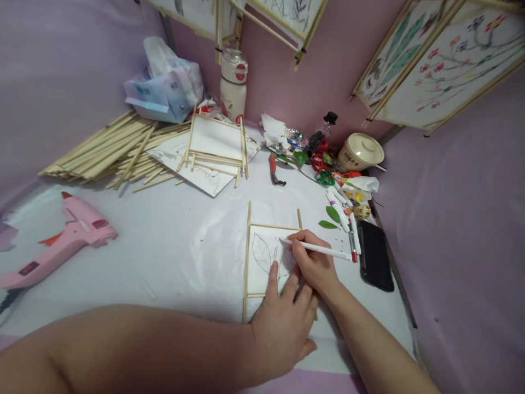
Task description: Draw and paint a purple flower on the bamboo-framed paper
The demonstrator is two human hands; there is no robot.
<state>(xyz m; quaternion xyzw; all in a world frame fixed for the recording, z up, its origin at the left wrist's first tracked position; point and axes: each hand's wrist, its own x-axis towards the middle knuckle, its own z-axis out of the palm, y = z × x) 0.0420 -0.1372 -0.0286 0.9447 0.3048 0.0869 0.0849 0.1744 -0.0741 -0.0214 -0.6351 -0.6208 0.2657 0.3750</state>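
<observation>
A small sheet of white paper (259, 279) in a frame of thin wooden sticks (247, 257) lies on the table before me. Outlined leaves in dark line show on it, partly covered by my hands. My left hand (287, 323) rests flat on the lower part of the sheet with its fingers spread. Just above it, my right hand (314, 260) grips a slim white pen (324, 249), whose tip is at the upper middle of the paper. Two green leaves (330, 218) lie beyond my right hand, close to several white markers (337, 208).
A black phone (375, 256) lies at the right edge. Left are a pink glue gun (80, 230) and a pile of wooden sticks (106, 145). Behind stand a tissue pack (168, 90), a bottle (233, 90) and a lidded bowl (361, 152). Framed drawings (451, 65) hang above.
</observation>
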